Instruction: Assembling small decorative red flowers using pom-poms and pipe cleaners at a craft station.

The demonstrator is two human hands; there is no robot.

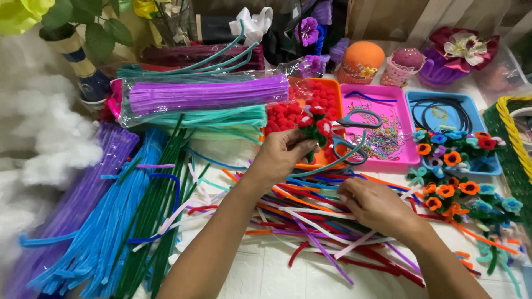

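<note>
The small red-and-green pipe-cleaner flower [313,126] stands stem-down, pinched in the left hand [282,158]. At four o'clock, the right hand [372,204] rests curled on loose multicoloured pipe cleaners [310,218]; its grasp is unclear. Grey-handled scissors [354,133] lie just beside the flower at three o'clock.

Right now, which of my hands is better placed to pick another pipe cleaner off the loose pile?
Probably the right hand: it already rests palm down on the loose pile of pipe cleaners. The left hand is raised above the pile and occupied, gripping a small red and green pipe-cleaner flower.
</note>
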